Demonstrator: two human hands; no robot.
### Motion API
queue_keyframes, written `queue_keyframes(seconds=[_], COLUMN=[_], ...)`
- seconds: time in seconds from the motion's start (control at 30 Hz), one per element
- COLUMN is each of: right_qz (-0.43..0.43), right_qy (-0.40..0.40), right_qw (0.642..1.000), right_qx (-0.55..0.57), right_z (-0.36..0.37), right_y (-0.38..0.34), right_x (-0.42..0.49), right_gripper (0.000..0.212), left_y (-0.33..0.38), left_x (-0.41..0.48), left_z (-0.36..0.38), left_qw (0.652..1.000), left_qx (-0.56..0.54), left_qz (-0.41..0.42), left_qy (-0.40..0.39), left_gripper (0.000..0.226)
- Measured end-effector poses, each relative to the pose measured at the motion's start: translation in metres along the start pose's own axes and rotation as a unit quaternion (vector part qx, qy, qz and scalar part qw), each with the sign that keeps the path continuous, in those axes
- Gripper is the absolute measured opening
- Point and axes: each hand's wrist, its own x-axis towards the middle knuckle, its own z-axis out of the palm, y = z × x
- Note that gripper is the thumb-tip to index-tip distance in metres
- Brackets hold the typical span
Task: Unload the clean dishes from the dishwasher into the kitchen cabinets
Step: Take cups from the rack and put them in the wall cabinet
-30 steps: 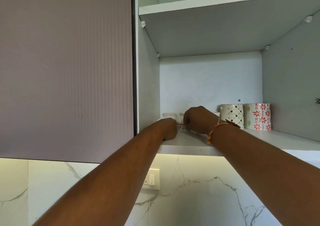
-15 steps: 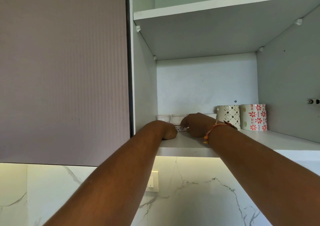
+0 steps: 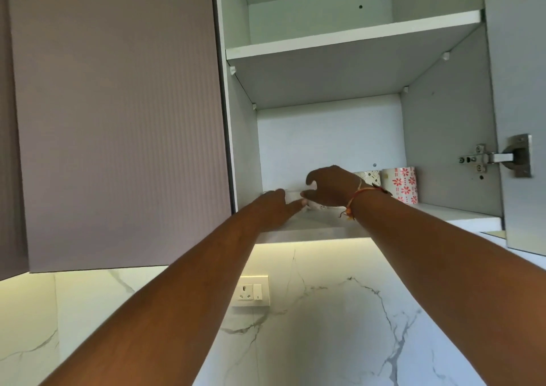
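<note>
Centre frame: both hands up on the lower shelf (image 3: 461, 218) of the open white cabinet (image 3: 325, 137). Left hand (image 3: 276, 207) lies flat, fingers loosely extended, touching a small white dish (image 3: 292, 195), mostly hidden. Right hand (image 3: 331, 187) is half-open, curled over it; whether it grips, can't tell. Right of centre: two cylindrical patterned mugs (image 3: 399, 183), glossy. Ribbed mauve door (image 3: 118, 119) at left, veined marble backsplash (image 3: 325, 326) below.

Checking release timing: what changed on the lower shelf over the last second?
The right hand lifted and opened above the small white dishes; the left hand uncurled, fingers flat at the shelf edge. Whether either is fully off the dishes is unclear. The two patterned mugs stayed put.
</note>
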Motion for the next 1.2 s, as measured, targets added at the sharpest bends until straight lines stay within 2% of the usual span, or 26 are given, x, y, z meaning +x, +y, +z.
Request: queue_keyframes(seconds=[0.07,0.13,0.2,0.27,0.33,0.5,0.7,0.8,1.0,1.2], right_qz=[0.018,0.040,0.048,0.051,0.064,0.098,0.151,0.177,0.250,0.355], right_qy=[0.031,0.051,0.065,0.084,0.097,0.077,0.012,-0.014,-0.071,-0.117], right_qw=[0.999,0.998,0.997,0.995,0.992,0.989,0.982,0.978,0.959,0.924], right_qx=[0.015,0.018,0.002,-0.016,-0.039,-0.084,-0.110,-0.107,-0.108,-0.079], right_z=[-0.010,-0.017,-0.023,-0.028,-0.031,-0.027,-0.022,-0.022,-0.034,-0.049], right_y=[-0.004,-0.009,-0.014,-0.019,-0.027,-0.042,-0.042,-0.042,-0.030,-0.016], right_x=[-0.019,-0.046,-0.079,-0.112,-0.149,-0.244,-0.369,-0.421,-0.553,-0.703], right_gripper=[0.053,0.060,0.065,0.067,0.069,0.077,0.079,0.080,0.080,0.077], left_y=[0.008,0.015,0.022,0.029,0.038,0.067,0.110,0.132,0.214,0.309], left_x=[-0.019,-0.044,-0.072,-0.098,-0.122,-0.179,-0.247,-0.278,-0.355,-0.446], left_z=[-0.002,-0.002,0.001,0.005,0.011,0.043,0.106,0.139,0.204,0.259], left_qw=[1.000,0.998,0.990,0.981,0.975,0.963,0.963,0.968,0.972,0.955], left_qx=[-0.007,-0.011,0.027,0.088,0.147,0.189,0.151,0.130,0.051,0.018], left_qz=[0.004,0.031,0.084,0.113,0.122,0.170,0.220,0.213,0.225,0.270], left_qy=[0.016,0.054,0.113,0.128,0.113,0.094,0.041,0.025,-0.044,-0.120], left_gripper=[0.065,0.069,0.068,0.088,0.105,0.110,0.105,0.102,0.100,0.101])
